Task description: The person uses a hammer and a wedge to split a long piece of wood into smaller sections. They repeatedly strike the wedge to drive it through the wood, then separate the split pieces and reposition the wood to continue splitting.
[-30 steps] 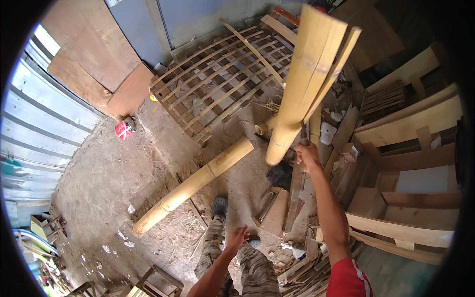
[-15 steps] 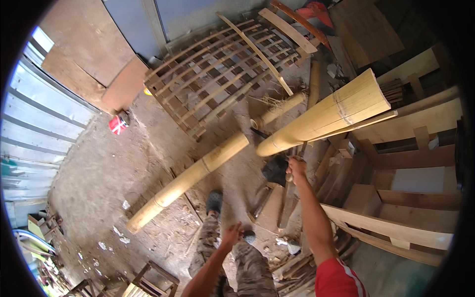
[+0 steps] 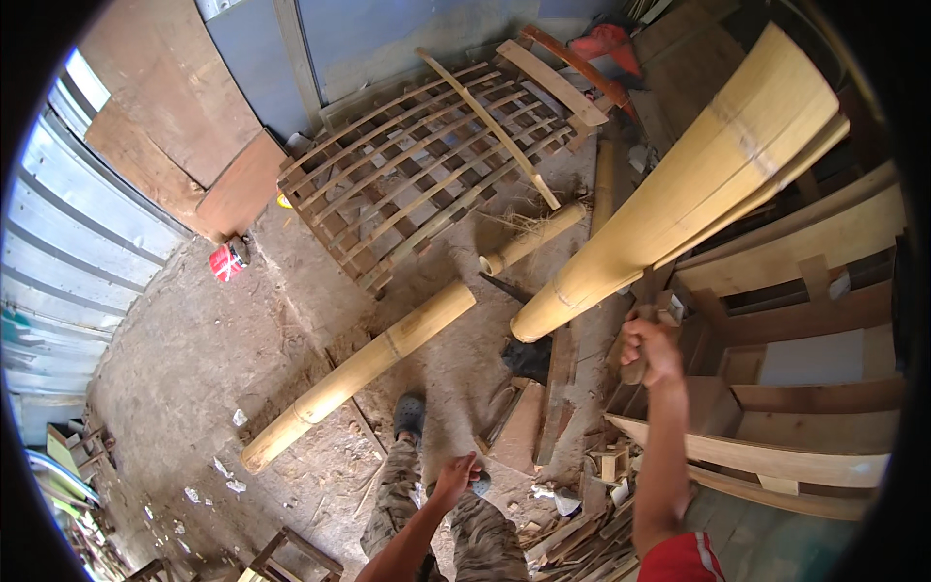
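Note:
My right hand (image 3: 652, 349) is closed around the wooden handle of a knife (image 3: 633, 371), whose dark blade runs up against the side of a thick bamboo pole (image 3: 669, 209). The blade is mostly hidden. A split runs along that pole's right side. The pole leans, its wide end up at the upper right and its narrow end low, near a black lump (image 3: 529, 357). My left hand (image 3: 454, 477) hangs in front of my legs with its fingers curled and nothing seen in them. A second bamboo pole (image 3: 359, 378) lies on the floor ahead of my feet.
A slatted wooden lattice (image 3: 417, 175) and a shorter bamboo piece (image 3: 533, 240) lie farther off. Wooden frames (image 3: 766, 456) stand at the right. Scrap wood (image 3: 592, 543) is heaped by my right leg, and a red can (image 3: 228, 260) is at the left.
My right hand and the knife have moved right. The leaning bamboo pole's upper end has swung up and to the right, looming larger. My left hand has hardly moved.

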### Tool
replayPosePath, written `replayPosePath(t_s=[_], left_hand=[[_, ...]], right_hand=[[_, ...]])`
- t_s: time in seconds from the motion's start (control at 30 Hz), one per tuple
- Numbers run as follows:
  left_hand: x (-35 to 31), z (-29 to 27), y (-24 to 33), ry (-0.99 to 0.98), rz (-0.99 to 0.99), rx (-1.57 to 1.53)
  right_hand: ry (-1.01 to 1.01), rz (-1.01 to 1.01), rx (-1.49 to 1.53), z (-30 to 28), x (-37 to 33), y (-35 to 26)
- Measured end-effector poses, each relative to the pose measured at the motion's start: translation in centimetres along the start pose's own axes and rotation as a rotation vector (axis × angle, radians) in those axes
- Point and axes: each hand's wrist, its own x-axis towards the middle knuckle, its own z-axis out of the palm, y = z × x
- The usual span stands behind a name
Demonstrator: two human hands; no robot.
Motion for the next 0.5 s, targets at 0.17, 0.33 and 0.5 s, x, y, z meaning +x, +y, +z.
replayPosePath(t_s=[0.17, 0.33, 0.5], left_hand=[[0.0, 2.5, 0.4, -0.040, -0.014, 0.075], [-1.2, 5.6, 7.3, 0.047, 0.326, 0.075], [0.8, 9.2, 16.7, 0.156, 0.720, 0.458]], right_hand=[[0.168, 0.002, 0.005, 2.3, 11.9, 20.0], [0.073, 0.005, -0.112, 4.2, 14.1, 18.5], [0.052, -0.079, 0.107, 5.7, 14.1, 20.1]])
